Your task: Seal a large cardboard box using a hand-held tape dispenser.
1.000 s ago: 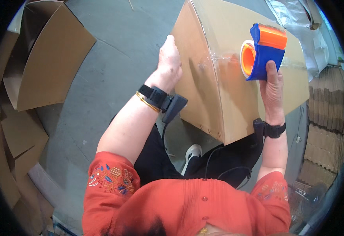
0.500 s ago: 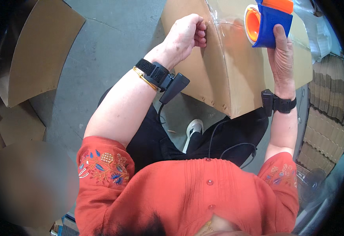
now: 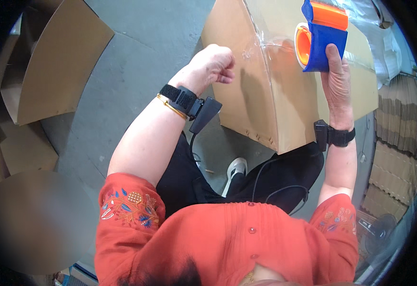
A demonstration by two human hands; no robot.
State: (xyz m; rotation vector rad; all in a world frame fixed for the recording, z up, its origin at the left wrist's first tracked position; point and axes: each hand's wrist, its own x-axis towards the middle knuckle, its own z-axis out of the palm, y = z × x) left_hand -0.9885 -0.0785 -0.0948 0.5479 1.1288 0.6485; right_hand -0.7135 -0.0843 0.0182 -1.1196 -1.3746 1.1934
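Note:
My right hand [image 3: 336, 86] is closed round a blue and orange tape dispenser [image 3: 326, 50], which it holds over the top of a large brown cardboard box [image 3: 246, 100]. An orange hub with a pale roll around it shows on the dispenser's left side. Clear tape [image 3: 262, 43] runs along the box's upper edge and hangs over onto its left face. My left hand [image 3: 211, 66], fingers curled in, is just left of that face, with nothing seen in it. Both wrists wear black straps with small devices.
Open cardboard pieces [image 3: 65, 62] stand at the left on the grey floor [image 3: 132, 62]. Flattened cardboard stacks [image 3: 394, 143] line the right side. White plastic wrapping [image 3: 375, 43] lies behind the box. At lower left a round patch is blurred out.
My left hand has drawn away from the box's left face, leftward and nearer to me. The tape dispenser has shifted slightly lower and left in my right hand, tilting a little.

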